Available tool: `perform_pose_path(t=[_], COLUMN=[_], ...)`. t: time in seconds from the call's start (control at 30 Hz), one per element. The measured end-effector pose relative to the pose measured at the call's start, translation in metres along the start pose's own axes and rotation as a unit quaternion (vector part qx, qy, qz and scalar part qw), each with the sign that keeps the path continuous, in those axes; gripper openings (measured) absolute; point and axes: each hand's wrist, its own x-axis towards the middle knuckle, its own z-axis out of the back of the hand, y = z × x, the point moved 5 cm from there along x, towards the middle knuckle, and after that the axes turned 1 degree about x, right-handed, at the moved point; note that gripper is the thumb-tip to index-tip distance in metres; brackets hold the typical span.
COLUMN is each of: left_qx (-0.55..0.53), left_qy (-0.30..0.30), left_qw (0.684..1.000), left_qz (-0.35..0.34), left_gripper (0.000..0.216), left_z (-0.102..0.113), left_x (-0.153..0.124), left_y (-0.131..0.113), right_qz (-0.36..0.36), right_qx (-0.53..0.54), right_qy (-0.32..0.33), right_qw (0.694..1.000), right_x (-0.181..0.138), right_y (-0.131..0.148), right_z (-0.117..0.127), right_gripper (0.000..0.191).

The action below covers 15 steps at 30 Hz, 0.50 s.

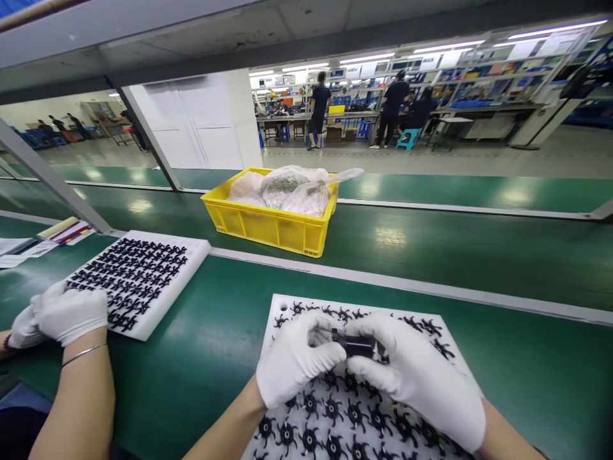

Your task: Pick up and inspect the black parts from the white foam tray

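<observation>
In white gloves, my left hand (pixel 301 358) and my right hand (pixel 416 370) meet above a white tray (pixel 276 305). Between them is a glossy black cylindrical part (pixel 359 345), lying roughly level. My right fingers and thumb close around its right side, while my left thumb and fingers pinch its left end. Part of the cylinder is hidden by the gloves. Rows of small black bladed impellers (pixel 332 409) with curved arms stand on the tray, below and around both hands.
Another white tray (pixel 191 268) of black bladed parts lies to the left, where a co-worker's gloved hands (pixel 71 313) are at its edge. A yellow crate (pixel 268 225) with plastic bags (pixel 306 191) sits on the green belt beyond. A metal post (pixel 148 137) rises behind the left tray.
</observation>
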Motion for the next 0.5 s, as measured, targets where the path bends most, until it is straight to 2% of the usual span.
perform_pose_path(t=[0.27,0.4,0.5], left_qx=[0.042,0.035,0.055], left_qy=[-0.006,0.012,0.020], left_qw=[0.999,0.998,0.995], left_qz=[-0.024,-0.047,-0.084], left_gripper=[0.044,0.044,0.041], left_z=[-0.002,-0.003,-0.004], left_x=[-0.007,-0.010,-0.012], left_y=[-0.004,-0.009,-0.012], right_qz=[-0.018,-0.003,-0.036], right_qx=[-0.066,-0.018,0.024], right_qy=[0.055,0.060,0.083], right_qw=[0.996,0.998,0.996], right_x=[-0.001,-0.004,-0.007], right_y=[0.006,0.009,0.007], right_z=[-0.008,-0.008,-0.010], right_gripper=[0.039,0.040,0.027])
